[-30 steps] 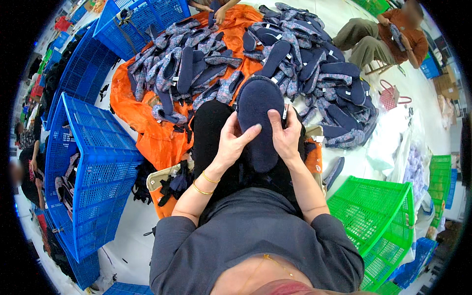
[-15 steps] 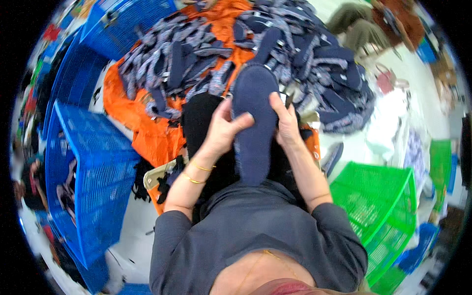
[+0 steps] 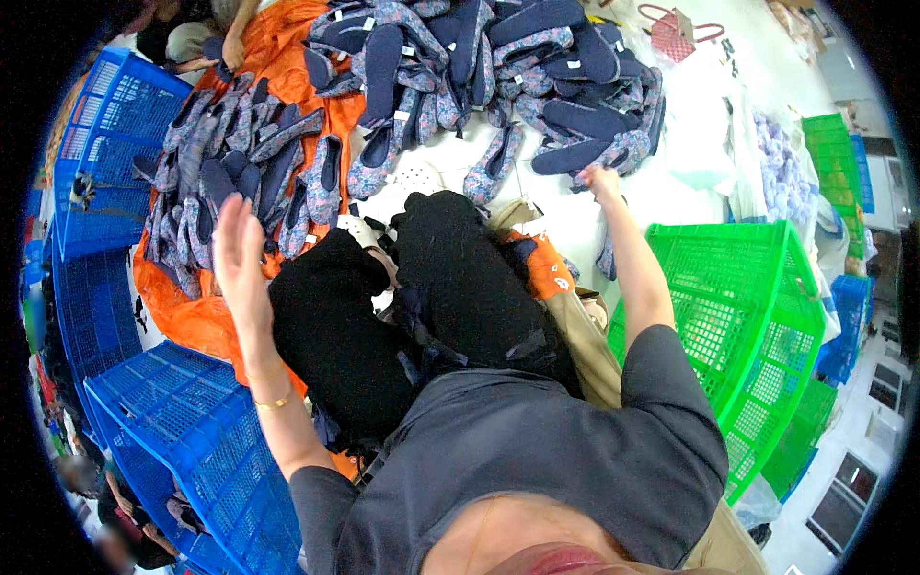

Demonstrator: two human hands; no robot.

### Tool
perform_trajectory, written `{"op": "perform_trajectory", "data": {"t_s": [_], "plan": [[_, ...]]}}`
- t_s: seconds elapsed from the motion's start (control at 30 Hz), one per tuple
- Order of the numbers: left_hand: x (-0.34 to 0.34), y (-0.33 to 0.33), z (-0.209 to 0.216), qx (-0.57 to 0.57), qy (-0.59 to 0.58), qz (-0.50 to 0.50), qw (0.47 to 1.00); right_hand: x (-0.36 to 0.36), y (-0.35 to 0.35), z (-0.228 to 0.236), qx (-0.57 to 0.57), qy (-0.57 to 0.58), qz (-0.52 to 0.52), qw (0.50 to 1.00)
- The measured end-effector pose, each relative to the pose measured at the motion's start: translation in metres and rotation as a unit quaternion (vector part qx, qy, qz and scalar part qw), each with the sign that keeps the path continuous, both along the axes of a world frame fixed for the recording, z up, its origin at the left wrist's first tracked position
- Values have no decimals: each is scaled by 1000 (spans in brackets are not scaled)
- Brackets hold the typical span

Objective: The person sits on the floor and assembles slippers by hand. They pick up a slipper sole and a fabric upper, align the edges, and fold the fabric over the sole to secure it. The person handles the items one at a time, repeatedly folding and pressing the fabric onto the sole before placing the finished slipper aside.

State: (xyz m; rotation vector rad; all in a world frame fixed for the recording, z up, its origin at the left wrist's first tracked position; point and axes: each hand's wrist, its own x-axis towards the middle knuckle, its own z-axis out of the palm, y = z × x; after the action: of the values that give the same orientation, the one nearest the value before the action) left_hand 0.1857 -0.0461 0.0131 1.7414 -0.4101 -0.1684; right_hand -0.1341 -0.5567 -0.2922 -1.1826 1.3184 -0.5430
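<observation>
My right hand [image 3: 604,184] is stretched out to the near edge of the right pile. Its fingers are closed at the end of a navy-soled slipper [image 3: 625,151] with a patterned upper. My left hand [image 3: 241,251] is raised with fingers extended and holds nothing. It is in front of the left pile of slippers [image 3: 196,206], and I cannot tell whether it touches them. Between the hands, a single slipper [image 3: 494,165] lies on the white floor, next to the larger right pile of slippers [image 3: 460,57].
Blue plastic crates [image 3: 182,402] line my left, and a green crate [image 3: 719,307] stands on my right. An orange sheet [image 3: 177,307] lies under the left pile. Another person's hand [image 3: 233,50] is at the far left. A red and white bag [image 3: 674,36] sits at the far right.
The slipper I held sole-up between both hands is gone from them. My hands have moved wide apart, the left to the left pile, the right to the right pile. The view has shifted too.
</observation>
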Motion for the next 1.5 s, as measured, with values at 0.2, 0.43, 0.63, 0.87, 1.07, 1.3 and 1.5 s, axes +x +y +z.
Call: {"op": "perform_trajectory", "data": {"t_s": [0.2,0.43,0.63,0.87,1.07,1.3,1.5], "plan": [[-8,-2,-9,21,0,44,999,53,35,-94,128,237,143,952],[5,-11,-12,59,68,34,995,152,65,-124,75,295,230,925],[5,-17,-2,108,69,15,992,154,83,-135,75,285,125,947],[-9,-19,-3,35,106,-39,993,213,105,39,275,-167,196,926],[-58,-51,8,-165,369,-237,884,264,175,178,299,-413,373,775],[-93,-10,23,-287,251,-70,922,240,230,324,98,-268,524,802],[-126,29,-7,-192,75,-21,978,230,299,383,3,-343,389,855]]}}
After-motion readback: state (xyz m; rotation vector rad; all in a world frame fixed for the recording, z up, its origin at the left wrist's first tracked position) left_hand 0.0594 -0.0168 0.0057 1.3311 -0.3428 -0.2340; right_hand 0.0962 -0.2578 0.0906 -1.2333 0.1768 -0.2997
